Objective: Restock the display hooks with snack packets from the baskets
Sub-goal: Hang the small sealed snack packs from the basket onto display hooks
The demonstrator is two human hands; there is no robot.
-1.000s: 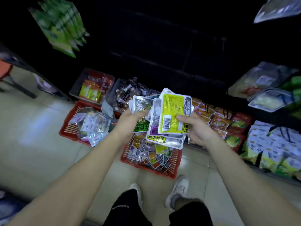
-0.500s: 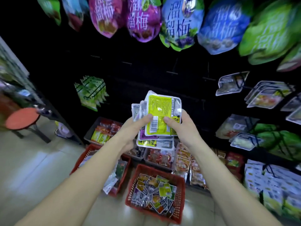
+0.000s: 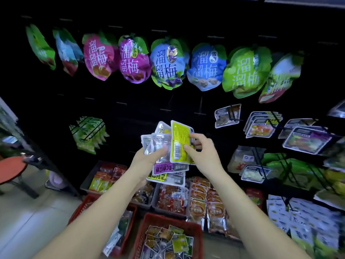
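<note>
- Okay, left hand [image 3: 148,158] grips a fanned stack of packets [image 3: 168,173], thumb across the front. Its fingers are hidden behind the stack.
- Right hand [image 3: 204,153] pinches the yellow packet [image 3: 180,139] at the front of the stack, thumb by the barcode and fingers curled round the right edge. The fingertips are partly hidden.
- The stack is held well above the red basket [image 3: 142,234], in front of the black display panel. Contact with any hook cannot be told.
- Packet count is unclear because the silver ones overlap. The lower labels read upside down.
- The red basket's near edge is cut off by the frame bottom. Small packets lie loose inside, print blurred.
- Second red basket [image 3: 79,209], left of the red basket, is mostly hidden under the left forearm, so its contents are unclear.
- Grey trays [image 3: 86,179] sit behind the red basket with red and orange packets, and the middle one is partly behind the stack.
- Display hooks [image 3: 233,114], up and right of the red basket, are thin and dark on dark, barely readable.
- Plum bags [image 3: 168,66] hang in a row high above the red basket, with the end bags blurred.
- Orange stool [image 3: 11,169], far left of the red basket, is cut off by the frame.
</note>
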